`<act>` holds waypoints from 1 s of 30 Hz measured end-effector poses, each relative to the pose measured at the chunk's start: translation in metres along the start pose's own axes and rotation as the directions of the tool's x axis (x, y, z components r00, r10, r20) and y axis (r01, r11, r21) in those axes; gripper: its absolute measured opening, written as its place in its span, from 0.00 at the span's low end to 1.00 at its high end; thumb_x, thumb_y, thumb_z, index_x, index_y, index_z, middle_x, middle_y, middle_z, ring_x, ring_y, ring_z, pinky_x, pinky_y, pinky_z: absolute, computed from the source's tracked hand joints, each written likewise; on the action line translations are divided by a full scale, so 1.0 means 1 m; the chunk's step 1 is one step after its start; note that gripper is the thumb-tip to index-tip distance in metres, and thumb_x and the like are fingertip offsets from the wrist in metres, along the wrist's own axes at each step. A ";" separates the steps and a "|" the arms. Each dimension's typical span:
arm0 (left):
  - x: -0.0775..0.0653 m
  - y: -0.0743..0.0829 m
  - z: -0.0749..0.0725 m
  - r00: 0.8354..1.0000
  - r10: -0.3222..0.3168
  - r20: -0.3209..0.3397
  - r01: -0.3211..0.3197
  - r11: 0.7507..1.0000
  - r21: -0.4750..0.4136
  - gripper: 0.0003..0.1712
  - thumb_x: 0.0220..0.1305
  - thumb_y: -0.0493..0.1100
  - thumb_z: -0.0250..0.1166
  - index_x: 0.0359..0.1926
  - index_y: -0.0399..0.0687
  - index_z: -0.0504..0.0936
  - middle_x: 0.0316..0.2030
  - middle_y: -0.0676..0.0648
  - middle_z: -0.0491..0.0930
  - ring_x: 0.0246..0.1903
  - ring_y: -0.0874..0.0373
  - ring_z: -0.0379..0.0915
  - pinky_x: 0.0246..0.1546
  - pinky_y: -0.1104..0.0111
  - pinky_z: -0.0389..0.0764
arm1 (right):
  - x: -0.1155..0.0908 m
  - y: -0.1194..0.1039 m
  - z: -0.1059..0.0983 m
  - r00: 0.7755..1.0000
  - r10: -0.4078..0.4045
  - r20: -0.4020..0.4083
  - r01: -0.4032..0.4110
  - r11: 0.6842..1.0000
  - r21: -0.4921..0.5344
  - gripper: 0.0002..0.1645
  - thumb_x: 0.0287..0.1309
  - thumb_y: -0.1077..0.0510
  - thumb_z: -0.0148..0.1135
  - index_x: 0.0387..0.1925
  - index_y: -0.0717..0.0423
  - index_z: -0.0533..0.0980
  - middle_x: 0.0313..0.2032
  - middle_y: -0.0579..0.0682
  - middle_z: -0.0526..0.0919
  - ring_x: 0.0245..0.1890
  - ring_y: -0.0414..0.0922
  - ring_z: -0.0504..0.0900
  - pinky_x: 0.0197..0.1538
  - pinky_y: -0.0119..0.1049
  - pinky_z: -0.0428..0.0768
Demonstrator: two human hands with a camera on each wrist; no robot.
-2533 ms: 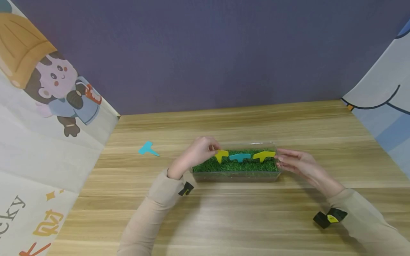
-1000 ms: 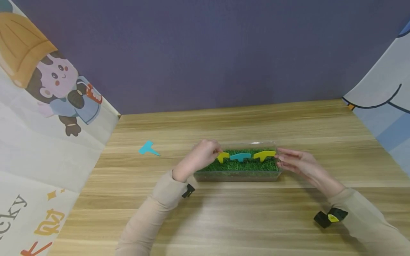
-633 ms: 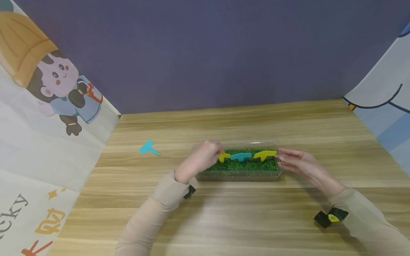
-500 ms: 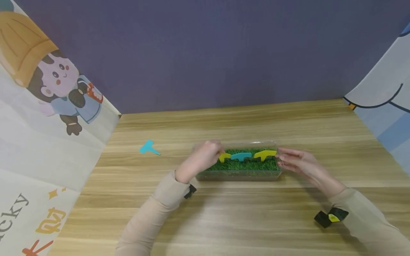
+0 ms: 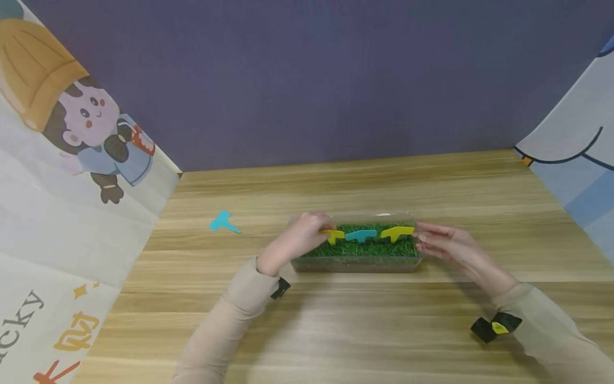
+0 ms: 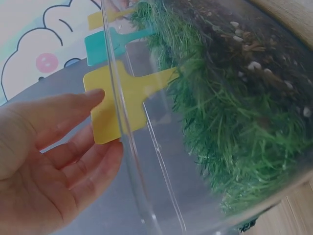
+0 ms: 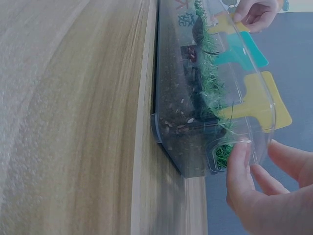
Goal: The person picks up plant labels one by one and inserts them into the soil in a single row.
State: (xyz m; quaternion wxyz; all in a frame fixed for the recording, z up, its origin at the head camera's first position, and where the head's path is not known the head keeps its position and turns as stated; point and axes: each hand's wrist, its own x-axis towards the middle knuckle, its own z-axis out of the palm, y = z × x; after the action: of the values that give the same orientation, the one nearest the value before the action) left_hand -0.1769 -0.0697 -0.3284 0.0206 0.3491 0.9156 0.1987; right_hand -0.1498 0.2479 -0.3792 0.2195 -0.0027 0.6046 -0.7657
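In the head view a clear planter box [image 5: 355, 264] with green grass [image 5: 369, 248] stands on the table. My left hand [image 5: 299, 237] is at its left end, pinching a yellow T-shaped plant label [image 6: 105, 105] between thumb and fingers. The label's stem stands in the grass. Beside it a teal plant label [image 5: 361, 235] and another yellow plant label [image 5: 396, 232] stand in the same row. With fairly straight fingers, my right hand [image 5: 453, 248] touches the box's right end wall from outside. A loose teal plant label [image 5: 223, 221] lies on the table at left.
The wooden table [image 5: 355, 330] meets a dark blue-grey backboard [image 5: 326, 85] behind the box. A cartoon-printed sheet [image 5: 62, 224] hangs along the left side, another printed sheet [image 5: 575, 133] along the right. Dark soil with pale pebbles [image 6: 254, 66] shows through the box wall.
My left hand first moved slightly right and curled over the yellow label, then drew back a little, showing more of it. The right hand stays at the box's end.
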 end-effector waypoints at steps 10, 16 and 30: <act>-0.006 -0.010 -0.004 0.999 -0.038 -0.021 0.036 0.995 -0.092 0.15 0.56 0.41 0.61 0.44 0.40 0.78 0.40 0.46 0.79 0.38 0.57 0.75 0.40 0.71 0.76 | 0.000 0.000 0.000 1.000 0.006 -0.005 -0.006 1.000 0.003 0.18 0.54 0.65 0.57 0.47 0.48 0.74 0.40 0.45 0.81 0.42 0.42 0.79 0.47 0.32 0.74; -0.012 -0.019 -0.008 0.995 -0.075 -0.064 0.068 0.993 -0.098 0.15 0.58 0.43 0.59 0.44 0.38 0.78 0.39 0.45 0.79 0.36 0.57 0.75 0.37 0.72 0.77 | -0.001 0.000 0.000 1.000 0.005 -0.004 -0.005 1.000 -0.003 0.24 0.54 0.65 0.56 0.55 0.55 0.68 0.40 0.44 0.80 0.43 0.42 0.79 0.48 0.33 0.74; -0.033 -0.048 -0.016 0.973 -0.185 -0.135 0.176 0.981 -0.078 0.16 0.60 0.44 0.57 0.44 0.37 0.77 0.44 0.42 0.76 0.41 0.50 0.73 0.41 0.63 0.76 | 0.000 -0.001 0.000 1.000 0.019 -0.019 -0.019 1.000 -0.005 0.26 0.53 0.65 0.58 0.55 0.56 0.66 0.40 0.45 0.80 0.42 0.42 0.79 0.48 0.33 0.74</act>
State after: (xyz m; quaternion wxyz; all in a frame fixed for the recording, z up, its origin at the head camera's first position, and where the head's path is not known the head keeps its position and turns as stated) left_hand -0.1856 -0.1291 -0.3349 -0.0149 0.2487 0.9356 0.2501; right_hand -0.1501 0.2482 -0.3787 0.2210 0.0098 0.6086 -0.7620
